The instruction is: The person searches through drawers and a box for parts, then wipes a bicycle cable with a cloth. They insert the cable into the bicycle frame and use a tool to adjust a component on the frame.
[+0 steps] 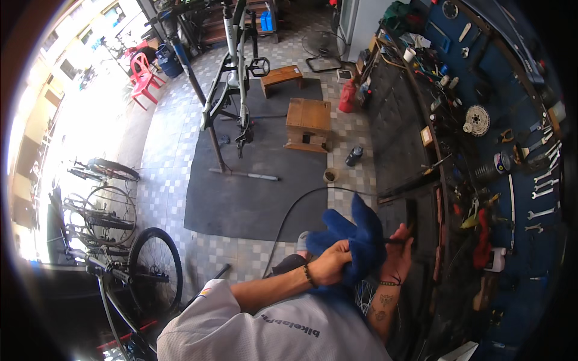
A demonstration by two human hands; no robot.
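A crumpled dark blue cloth (361, 231) is bunched in my left hand (330, 265), whose fingers are closed on it near the bottom middle. Just right of the cloth, my right hand (396, 259) curls its fingers round a thin dark part, partly hidden by the cloth and too unclear to name. Below the cloth, between my forearms, some spokes of a wheel (363, 295) show; the rest of it is hidden.
A bike frame on a repair stand (218, 153) rises ahead over a dark mat (253, 204), near two wooden stools (307, 114). A hose (289, 201) crosses the floor. Bikes (150, 271) line the left; a black workbench (391, 120) and tool board (524, 90) line the right.
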